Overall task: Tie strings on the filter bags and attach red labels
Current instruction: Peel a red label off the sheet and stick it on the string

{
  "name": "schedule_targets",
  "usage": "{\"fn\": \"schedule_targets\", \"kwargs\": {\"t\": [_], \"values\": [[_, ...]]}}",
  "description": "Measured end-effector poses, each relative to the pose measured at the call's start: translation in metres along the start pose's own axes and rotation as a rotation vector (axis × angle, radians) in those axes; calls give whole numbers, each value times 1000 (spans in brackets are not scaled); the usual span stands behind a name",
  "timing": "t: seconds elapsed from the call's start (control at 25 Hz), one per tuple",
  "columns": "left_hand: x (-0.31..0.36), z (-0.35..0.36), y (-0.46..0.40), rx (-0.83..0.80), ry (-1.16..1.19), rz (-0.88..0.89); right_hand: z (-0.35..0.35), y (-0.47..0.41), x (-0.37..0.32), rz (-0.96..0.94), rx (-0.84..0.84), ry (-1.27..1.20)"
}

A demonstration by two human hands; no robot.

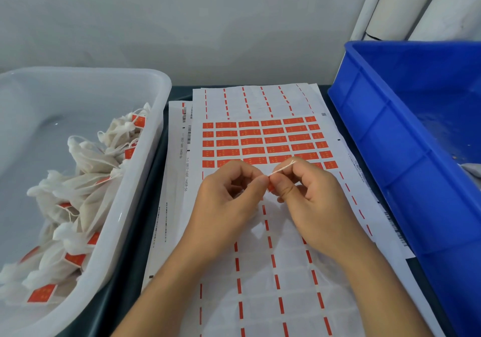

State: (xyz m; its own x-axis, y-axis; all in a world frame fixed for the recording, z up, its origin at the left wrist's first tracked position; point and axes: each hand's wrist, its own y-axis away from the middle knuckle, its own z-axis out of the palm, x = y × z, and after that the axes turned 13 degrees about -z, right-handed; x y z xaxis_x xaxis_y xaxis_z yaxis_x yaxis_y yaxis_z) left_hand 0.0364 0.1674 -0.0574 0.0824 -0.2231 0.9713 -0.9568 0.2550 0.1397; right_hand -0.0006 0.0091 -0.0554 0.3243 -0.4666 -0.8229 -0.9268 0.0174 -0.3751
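Above the middle of the desk (135,271), both hands met fingertip to fingertip over the label sheets (260,271). The left hand (229,196) had its fingers curled, thumb and forefinger pinched at the point where the two hands touched. The right hand (307,191) pinched a short white string (282,168), whose free end stuck up and to the right past the fingers. A small red label (271,187) showed just below the meeting fingertips, pressed between them; which hand held it could not be told. Whether a filter bag hung beneath the hands was hidden.

Under the hands lay several overlapping white backing sheets, mostly stripped, with only thin red dashes left. Beyond the fingers, a block of unpeeled red labels (263,139) sat in rows on the top sheet.

At the left stood a translucent white tub (156,118) holding a heap of finished filter bags (86,180), each with a string and a red tag. At the right stood a blue plastic crate (390,154), its rim overlapping the sheets' edge. A pale wall (182,24) rose behind the desk.
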Motion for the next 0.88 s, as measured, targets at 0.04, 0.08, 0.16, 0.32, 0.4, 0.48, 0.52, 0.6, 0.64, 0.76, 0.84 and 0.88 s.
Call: {"fn": "schedule_targets", "kwargs": {"t": [0.04,0.08,0.16,0.32,0.4,0.48,0.52,0.6,0.64,0.76,0.84,0.88], "values": [[1,-1,0,1,11,5,0,0,0,1,2,-30],[1,-2,0,2,13,13,0,1,1,3,9,-58],[0,-1,0,2,-8,32,-1,1,3,0,18,-85],[0,0,1,-8,-2,28,-1,1,3,-8,25,-59],[0,-1,1,-4,20,21,0,2,2,-13,16,-49],[0,-1,1,6,13,32,1,2,4,4,13,-60],[0,-2,1,10,6,38,1,2,4,19,15,-72],[-1,-2,2,12,-9,41,1,2,5,39,6,-91],[-1,-2,2,7,-15,38,1,2,5,39,-3,-94],[-1,-1,2,-6,-27,6,0,2,5,25,-13,-70],[-1,0,1,-8,-25,-7,0,2,6,26,-3,-66],[-1,0,1,-6,-17,-3,0,2,6,30,1,-74]]}}
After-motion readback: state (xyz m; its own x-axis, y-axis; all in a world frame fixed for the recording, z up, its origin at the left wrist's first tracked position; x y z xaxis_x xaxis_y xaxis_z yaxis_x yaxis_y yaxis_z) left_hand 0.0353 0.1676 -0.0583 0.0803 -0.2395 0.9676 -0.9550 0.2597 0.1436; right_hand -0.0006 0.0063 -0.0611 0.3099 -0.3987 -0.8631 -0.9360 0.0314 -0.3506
